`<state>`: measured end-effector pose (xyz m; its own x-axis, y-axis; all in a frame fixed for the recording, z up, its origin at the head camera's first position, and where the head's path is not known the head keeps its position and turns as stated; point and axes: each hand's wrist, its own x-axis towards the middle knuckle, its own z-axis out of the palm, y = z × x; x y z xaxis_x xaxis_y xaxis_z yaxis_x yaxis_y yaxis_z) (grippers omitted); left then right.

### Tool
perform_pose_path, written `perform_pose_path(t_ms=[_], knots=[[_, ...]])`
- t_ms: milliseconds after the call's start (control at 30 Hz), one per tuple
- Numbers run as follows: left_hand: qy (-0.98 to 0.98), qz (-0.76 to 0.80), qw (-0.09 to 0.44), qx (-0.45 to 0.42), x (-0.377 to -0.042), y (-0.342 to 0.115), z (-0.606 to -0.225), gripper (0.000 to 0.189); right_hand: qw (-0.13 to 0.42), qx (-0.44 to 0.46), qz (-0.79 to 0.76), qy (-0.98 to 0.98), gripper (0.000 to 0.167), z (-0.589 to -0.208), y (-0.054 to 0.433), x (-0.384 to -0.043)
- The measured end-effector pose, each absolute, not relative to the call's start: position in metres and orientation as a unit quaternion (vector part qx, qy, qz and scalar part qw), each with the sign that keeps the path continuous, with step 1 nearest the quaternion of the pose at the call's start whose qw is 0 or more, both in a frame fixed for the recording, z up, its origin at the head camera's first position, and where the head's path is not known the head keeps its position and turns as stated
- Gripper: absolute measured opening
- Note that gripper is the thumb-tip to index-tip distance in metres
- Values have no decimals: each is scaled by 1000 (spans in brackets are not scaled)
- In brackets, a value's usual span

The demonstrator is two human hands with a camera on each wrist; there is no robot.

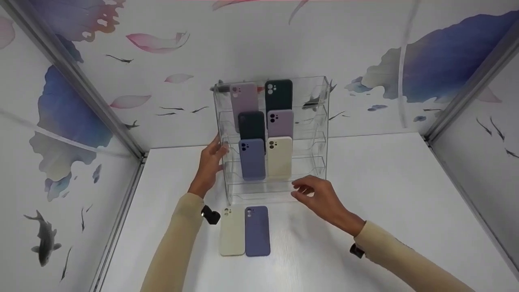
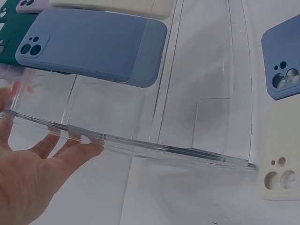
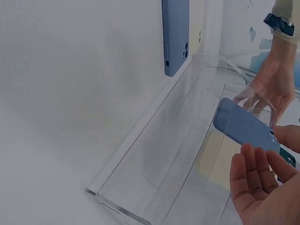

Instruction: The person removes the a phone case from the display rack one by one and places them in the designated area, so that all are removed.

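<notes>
On the smooth white desk (image 1: 385, 182), at six o'clock from the stepped clear plastic rack (image 1: 259, 187), lie a flat cream phone case (image 1: 232, 237) with round corners and, at its three o'clock, a flat purple-blue phone case (image 1: 258, 237). Either one is best lifted by its long sides. The right hand (image 1: 318, 196), at five o'clock from the rack's middle, holds nothing; its fingers bend softly, with a gap to the thumb. The left hand (image 1: 209, 164), near eight o'clock, grips the rack's side, fingers apart. A firm, gentle hold there should stop any sliding. Farther off, the rack holds six more cases with round camera holes up top: front purple-blue case (image 1: 253, 162) and front cream case (image 1: 279, 160), middle dark green case (image 1: 251, 125) and middle lilac case (image 1: 282, 125), back lilac case (image 1: 244, 99) and back dark green case (image 1: 279, 99).
</notes>
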<state>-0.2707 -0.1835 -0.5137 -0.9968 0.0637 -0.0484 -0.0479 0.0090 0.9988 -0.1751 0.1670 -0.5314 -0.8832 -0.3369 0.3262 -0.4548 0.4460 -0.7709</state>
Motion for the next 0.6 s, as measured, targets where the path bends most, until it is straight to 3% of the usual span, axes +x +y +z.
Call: perform_pose_path(t_ms=[600], knots=[[718, 695, 35, 3, -267, -180, -507, 66, 87, 209, 484, -845, 31, -511, 190, -210]])
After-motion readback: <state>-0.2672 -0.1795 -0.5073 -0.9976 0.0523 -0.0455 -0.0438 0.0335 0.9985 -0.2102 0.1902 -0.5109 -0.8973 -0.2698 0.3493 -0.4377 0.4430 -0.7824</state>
